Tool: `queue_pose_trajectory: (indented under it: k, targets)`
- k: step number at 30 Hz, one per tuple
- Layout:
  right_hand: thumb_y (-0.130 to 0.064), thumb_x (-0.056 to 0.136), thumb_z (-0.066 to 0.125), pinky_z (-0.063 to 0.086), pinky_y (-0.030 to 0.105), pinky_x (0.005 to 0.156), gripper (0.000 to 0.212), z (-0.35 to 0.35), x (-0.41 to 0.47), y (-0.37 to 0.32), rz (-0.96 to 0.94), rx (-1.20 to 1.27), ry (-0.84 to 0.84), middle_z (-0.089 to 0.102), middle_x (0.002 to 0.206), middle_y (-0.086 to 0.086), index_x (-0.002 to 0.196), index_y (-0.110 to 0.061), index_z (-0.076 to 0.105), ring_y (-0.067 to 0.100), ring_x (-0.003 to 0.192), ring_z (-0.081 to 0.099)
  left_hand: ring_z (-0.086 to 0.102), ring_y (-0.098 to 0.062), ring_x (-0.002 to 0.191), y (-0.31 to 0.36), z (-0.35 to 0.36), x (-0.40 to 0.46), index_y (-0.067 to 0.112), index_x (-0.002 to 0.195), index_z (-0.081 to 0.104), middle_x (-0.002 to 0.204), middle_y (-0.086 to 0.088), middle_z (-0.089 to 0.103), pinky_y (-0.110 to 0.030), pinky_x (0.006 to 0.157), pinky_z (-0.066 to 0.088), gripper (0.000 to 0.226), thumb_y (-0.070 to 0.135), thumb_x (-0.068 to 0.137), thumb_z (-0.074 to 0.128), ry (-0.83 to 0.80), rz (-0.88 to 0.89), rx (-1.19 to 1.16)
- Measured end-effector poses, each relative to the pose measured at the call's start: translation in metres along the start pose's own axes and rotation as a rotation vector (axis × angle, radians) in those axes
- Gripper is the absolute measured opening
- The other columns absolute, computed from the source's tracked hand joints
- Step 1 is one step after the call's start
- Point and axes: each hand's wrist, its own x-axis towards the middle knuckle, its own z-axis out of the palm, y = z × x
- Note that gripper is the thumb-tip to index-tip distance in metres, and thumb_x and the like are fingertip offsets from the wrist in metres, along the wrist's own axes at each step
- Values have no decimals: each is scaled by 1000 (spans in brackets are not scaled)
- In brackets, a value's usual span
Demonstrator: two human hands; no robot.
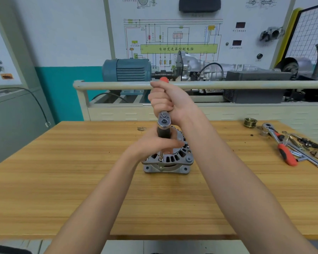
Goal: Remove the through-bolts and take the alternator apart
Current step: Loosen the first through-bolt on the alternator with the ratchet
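A: Alternator (170,161) — where does it sit?

B: On the wooden workbench (62,180), about mid-table, standing on its mounting face with the vented end housing up.

A: And the hands around it?

B: The left hand (154,143) is right on top of it, fingers curled round the dark socket extension (163,133) that stands upright over the housing's near-left edge. The right hand (165,99) is above that, well clear of the alternator, gripping the ratchet wrench (164,120) by its red handle; the ratchet head shows just below the fist.

A: What does the tool land on?

B: A thin driver shaft (161,158) runs down to a through-bolt (161,167) at the housing flange.

A: Anything else on the bench?

B: Far right: a second red-handled ratchet (279,143), loose tools beside it, and a grooved pulley (250,122) behind them.
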Motion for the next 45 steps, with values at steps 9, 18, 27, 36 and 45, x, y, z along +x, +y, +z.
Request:
queue_pose_trajectory:
  k: [9,18,27,36,45]
  targets:
    - [-22,100,43,15,16,25,44,1,1,13,-451,219,194,20,37,-8,58,-18,31,5,25,16,36,-12,43,-6,21,12,12,57,42,47,2,41,-18,40,32,30,-3,79,56,638,-35,-135]
    - [-22,99,45,15,15,24,50,1,3,7,-141,144,37,24,36,-7,51,-17,33,5,23,21,38,-11,42,-2,8,0,18,47,42,43,5,41,-23,48,35,39,0,74,64,247,-8,-69]
    - [-21,100,42,14,17,24,48,-4,-2,4,-256,206,75,21,36,-7,53,-18,30,6,24,17,40,-10,44,-5,10,7,14,52,46,46,3,45,-21,49,36,34,0,74,66,365,-39,-36]
    - [-23,100,44,15,16,24,47,-12,0,4,-357,305,106,22,36,-8,55,-18,32,5,24,18,36,-8,39,-6,21,15,14,56,41,43,7,40,-19,41,33,33,0,77,62,532,-35,-92]
    - [-22,100,42,13,15,25,50,-11,-5,-6,-102,168,5,18,39,-8,52,-17,30,5,27,13,40,-12,45,-1,6,6,24,44,49,44,6,44,-24,51,35,41,2,73,66,137,79,-80]
